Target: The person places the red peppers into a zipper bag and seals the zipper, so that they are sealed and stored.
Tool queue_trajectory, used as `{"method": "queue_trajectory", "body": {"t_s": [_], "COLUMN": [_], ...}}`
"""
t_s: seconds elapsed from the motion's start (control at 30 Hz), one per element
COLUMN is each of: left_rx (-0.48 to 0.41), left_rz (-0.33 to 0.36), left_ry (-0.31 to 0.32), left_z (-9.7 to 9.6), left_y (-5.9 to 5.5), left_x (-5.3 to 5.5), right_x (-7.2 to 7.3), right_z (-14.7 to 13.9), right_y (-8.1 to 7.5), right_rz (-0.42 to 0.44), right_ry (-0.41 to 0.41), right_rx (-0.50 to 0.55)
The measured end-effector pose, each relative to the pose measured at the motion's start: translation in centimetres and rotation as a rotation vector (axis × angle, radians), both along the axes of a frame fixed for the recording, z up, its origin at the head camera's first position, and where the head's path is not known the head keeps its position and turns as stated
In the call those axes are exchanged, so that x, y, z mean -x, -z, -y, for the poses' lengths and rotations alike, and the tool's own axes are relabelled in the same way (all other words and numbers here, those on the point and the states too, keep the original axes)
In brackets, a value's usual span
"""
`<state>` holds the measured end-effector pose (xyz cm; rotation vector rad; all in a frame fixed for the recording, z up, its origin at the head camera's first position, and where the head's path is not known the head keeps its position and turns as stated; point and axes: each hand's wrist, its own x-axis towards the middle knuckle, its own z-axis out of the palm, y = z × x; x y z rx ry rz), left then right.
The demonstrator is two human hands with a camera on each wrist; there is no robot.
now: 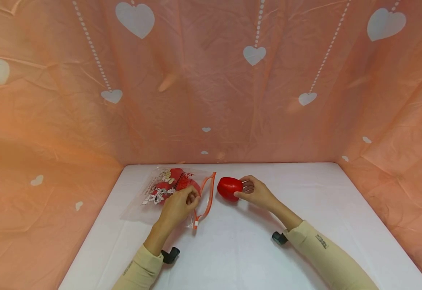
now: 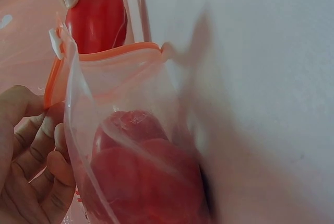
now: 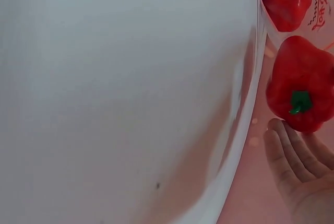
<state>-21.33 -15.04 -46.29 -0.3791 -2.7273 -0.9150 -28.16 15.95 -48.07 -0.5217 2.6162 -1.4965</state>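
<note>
A clear zip bag with printed cartoon figures lies on its side, its orange zip edge spread apart and facing right. Several red bell peppers show through its plastic. My left hand pinches the near side of the bag's mouth between thumb and fingers. Just right of the opening, my right hand holds another red bell pepper by its stem end, with thumb and fingertips. The green stem of this pepper faces that palm in the right wrist view.
A white-covered table lies beneath both hands. Orange sheeting with white hearts rises behind it and at both sides. A white slider sits at the near end of the bag's zip.
</note>
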Motion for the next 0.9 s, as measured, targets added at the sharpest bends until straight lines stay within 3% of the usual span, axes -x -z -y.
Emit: {"method": "queue_trajectory", "body": {"t_s": [0.4, 0.9], "left_rx": [0.008, 0.015], "left_rz": [0.015, 0.023], "left_ry": [-0.003, -0.007], "left_z": [0.0, -0.2], "left_y": [-0.1, 0.0], "left_x": [0.0, 0.0], "right_x": [-0.8, -1.3], "right_z": [2.0, 4.6], "right_y": [0.6, 1.0], "right_rz": [0.034, 0.067], "right_ry": [-0.038, -0.012], "right_rx": [0.001, 0.024]}}
